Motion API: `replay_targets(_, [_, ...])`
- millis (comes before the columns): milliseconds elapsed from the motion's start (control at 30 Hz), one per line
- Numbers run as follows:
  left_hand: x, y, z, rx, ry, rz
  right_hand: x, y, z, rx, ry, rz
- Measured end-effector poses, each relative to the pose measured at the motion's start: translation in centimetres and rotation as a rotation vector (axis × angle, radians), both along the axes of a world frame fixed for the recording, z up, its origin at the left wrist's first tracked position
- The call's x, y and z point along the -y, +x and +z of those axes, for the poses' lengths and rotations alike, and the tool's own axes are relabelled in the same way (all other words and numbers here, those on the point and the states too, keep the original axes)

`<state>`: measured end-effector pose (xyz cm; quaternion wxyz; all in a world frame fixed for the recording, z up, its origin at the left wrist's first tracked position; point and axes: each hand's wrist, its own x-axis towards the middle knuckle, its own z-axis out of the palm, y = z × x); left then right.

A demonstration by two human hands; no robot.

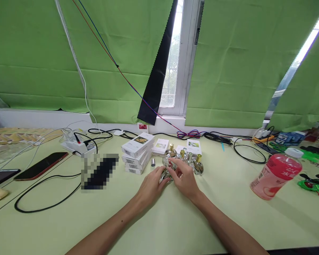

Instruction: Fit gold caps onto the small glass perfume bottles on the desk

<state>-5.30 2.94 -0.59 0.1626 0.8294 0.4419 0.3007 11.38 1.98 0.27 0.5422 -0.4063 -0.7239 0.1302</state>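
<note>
Both hands meet over the table around a small glass perfume bottle (165,175). My left hand (152,184) curls round its left side, thumb pressed in at the front. From the right, my right hand (185,179) closes thumb and fingers on the same bottle; the fingers partly hide it. Several more glass bottles (198,166) with gold and silver tops stand just beyond the right hand. A silver cap (153,162) stands loose beyond the left hand. Left of it is a stack of white boxes (135,150) with flower pictures.
More white boxes (193,145) lie behind the bottles. A pink drink bottle (276,173) stands at the right. To the left are phones (41,166), a power strip (78,144) and a looped black cable (29,211). Coiled wires (188,134) run along the back edge.
</note>
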Motion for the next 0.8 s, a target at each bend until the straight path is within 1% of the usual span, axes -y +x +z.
replay_targets(300, [-0.23, -0.07, -0.46, 0.01, 0.022, 0.002, -0.22, 0.18, 0.0, 0.045, -0.027, 0.04])
replay_targets(633, [0.07, 0.06, -0.07, 0.02, -0.003, -0.011, -0.32, 0.24, -0.17, 0.042, -0.059, -0.001])
replay_targets(800, [-0.03, 0.06, -0.12, 0.007, -0.003, -0.023, -0.33, 0.21, -0.21, 0.022, -0.07, -0.024])
